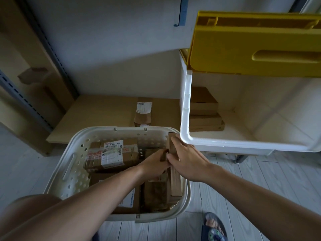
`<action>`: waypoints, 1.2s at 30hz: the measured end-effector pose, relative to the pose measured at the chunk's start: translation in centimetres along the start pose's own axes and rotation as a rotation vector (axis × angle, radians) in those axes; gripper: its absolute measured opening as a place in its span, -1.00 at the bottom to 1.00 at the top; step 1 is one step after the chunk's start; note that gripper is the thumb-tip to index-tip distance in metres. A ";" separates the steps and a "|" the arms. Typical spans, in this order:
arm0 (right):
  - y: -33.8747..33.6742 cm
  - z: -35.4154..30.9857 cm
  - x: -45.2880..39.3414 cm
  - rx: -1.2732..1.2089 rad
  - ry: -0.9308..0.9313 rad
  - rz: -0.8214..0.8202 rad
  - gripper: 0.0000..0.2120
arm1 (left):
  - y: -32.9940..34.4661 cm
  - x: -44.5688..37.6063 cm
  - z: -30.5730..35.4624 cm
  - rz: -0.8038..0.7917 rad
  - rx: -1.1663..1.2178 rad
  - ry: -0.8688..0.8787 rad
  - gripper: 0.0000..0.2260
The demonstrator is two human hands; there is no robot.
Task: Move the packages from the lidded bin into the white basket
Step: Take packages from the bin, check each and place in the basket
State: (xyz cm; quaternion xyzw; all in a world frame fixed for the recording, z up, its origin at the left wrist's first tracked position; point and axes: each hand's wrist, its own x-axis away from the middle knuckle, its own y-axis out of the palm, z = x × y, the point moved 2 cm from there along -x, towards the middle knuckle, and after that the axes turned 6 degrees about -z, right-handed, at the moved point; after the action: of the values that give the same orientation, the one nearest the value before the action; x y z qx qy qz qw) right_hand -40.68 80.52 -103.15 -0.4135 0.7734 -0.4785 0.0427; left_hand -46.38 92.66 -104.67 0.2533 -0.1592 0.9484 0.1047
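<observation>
Grey plank floor [260, 188], pale wall behind. Both hands, left hand [154, 164] and right hand [186, 159], grasp a flat package [175, 181] on edge, long axis running away from the person, inside the white basket [57, 178]'s right wall.

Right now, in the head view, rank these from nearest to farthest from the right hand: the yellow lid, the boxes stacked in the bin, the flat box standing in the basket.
1. Flat box, under the right hand, at the basket's right side.
2. Stacked boxes, in the bin's left corner.
3. Yellow lid, raised, top right.

Bare forearms, patterned grey slipper [214, 228]
</observation>
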 end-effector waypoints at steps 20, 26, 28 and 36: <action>-1.0 -1.8 2.9 -0.006 -0.196 0.155 -0.43 | -4.7 4.3 -1.5 0.296 0.083 0.065 -0.65; -1.8 -1.8 3.6 -0.047 -0.223 0.216 -0.48 | -4.6 4.7 -0.5 0.346 -0.006 0.220 -0.81; -2.3 -1.7 3.8 -0.074 -0.250 0.250 -0.50 | -4.2 5.0 0.5 0.380 -0.076 0.334 -0.82; -5.9 0.2 5.0 -0.203 -0.233 0.474 -0.56 | -1.7 6.3 4.1 0.413 -0.098 0.640 -0.56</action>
State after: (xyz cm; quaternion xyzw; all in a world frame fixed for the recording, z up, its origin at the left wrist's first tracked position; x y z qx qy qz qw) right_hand -40.35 75.81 -97.02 -0.2756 0.8824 -0.3244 0.2005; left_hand -49.46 93.53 -97.67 -0.0982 -0.2113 0.9719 -0.0323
